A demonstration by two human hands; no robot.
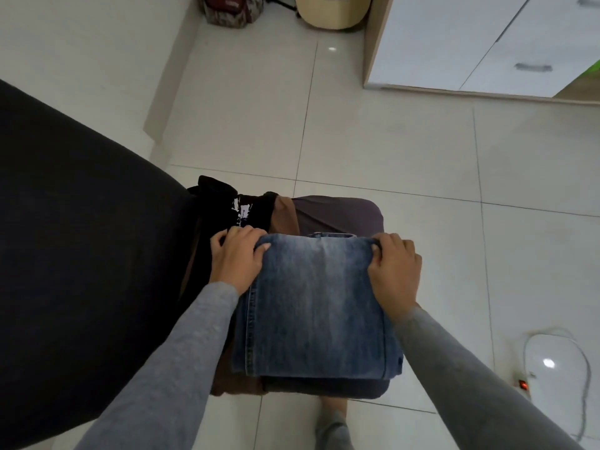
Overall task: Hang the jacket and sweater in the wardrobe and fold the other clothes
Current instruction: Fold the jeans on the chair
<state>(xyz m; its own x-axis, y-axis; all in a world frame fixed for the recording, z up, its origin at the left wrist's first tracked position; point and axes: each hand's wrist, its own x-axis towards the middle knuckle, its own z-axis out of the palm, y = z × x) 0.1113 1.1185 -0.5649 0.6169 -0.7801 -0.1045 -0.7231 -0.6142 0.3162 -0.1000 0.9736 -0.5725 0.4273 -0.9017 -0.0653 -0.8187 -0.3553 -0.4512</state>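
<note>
While checking the fold, note the left hand (238,256) clamped on the far left corner of the jeans (318,303), thumb on top, and the right hand (394,266) pinching the far right corner likewise. Locate the jeans at centre frame, folded to a flat rectangle on a grey cushioned stool (357,216), over a brown garment (287,212). Find a black printed garment (246,206) just beside, toward upper left, apparently not yet folded. Judge the jeans fold close to complete; count the brown and black pieces as remaining. See the wardrobe (470,43) at upper right; treat the hanging step as unconfirmed.
</note>
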